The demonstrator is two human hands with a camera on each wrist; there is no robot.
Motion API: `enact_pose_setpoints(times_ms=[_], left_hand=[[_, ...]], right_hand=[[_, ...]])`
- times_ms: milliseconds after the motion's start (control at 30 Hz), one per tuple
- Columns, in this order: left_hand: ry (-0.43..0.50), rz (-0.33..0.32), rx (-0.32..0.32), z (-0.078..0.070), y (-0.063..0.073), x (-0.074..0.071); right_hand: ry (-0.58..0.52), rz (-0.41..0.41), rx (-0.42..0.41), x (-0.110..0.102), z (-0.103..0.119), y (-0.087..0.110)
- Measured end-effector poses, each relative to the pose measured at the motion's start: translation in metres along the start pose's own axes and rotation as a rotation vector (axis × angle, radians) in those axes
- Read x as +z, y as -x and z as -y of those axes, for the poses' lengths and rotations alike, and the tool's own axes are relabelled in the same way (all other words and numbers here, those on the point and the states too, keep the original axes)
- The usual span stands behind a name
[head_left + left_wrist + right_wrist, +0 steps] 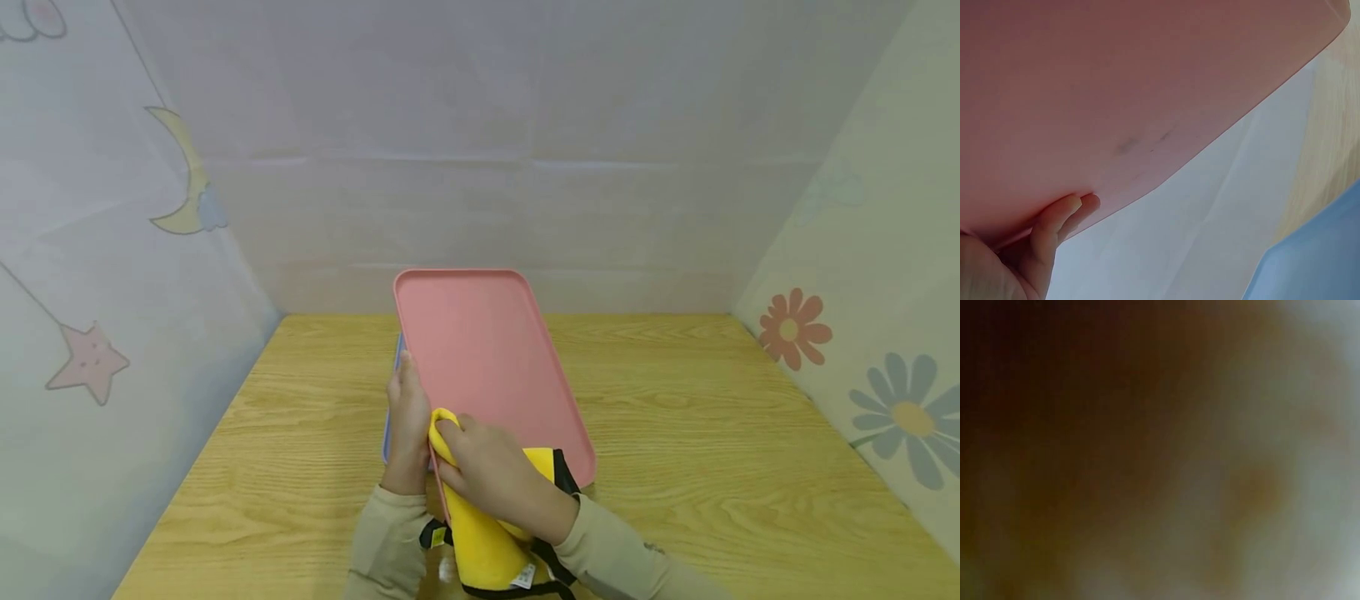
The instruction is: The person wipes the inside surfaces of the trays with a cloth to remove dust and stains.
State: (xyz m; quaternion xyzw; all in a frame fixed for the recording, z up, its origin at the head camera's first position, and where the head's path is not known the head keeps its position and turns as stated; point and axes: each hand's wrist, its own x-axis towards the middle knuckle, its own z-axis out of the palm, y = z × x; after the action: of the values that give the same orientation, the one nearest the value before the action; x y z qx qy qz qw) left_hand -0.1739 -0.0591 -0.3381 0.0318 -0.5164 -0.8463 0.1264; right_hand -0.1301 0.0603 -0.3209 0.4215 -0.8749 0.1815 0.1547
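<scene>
A pink tray (480,350) with a raised rim is held tilted above the table, its long side slanting in the head view. My left hand (408,425) grips its left edge, fingers along the underside, where dark smudges show in the left wrist view. In my right hand (495,471) is a yellow cloth (480,542) with black edging and a white label. The hand pinches a fold of it against the tray's left rim, close beside the left hand. The right wrist view is only a dark blur.
Behind the pink tray lies a blue tray (387,433), mostly hidden, on the wooden table (300,467). Pale printed walls (480,167) with flowers, a star and a moon enclose the table at the back and sides.
</scene>
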Motion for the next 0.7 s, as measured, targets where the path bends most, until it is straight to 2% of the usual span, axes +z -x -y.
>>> enact_pose_setpoints(times_ms=[267,700], left_hand=[[0.002,-0.019,-0.001,0.001,-0.001,-0.001],[-0.045,-0.069,0.037,-0.001,-0.002,-0.005]], right_hand=[[0.014,0.098,0.072,-0.002,0.001,-0.001],[0.049,0.076,0.146,-0.003,-0.019,0.005]])
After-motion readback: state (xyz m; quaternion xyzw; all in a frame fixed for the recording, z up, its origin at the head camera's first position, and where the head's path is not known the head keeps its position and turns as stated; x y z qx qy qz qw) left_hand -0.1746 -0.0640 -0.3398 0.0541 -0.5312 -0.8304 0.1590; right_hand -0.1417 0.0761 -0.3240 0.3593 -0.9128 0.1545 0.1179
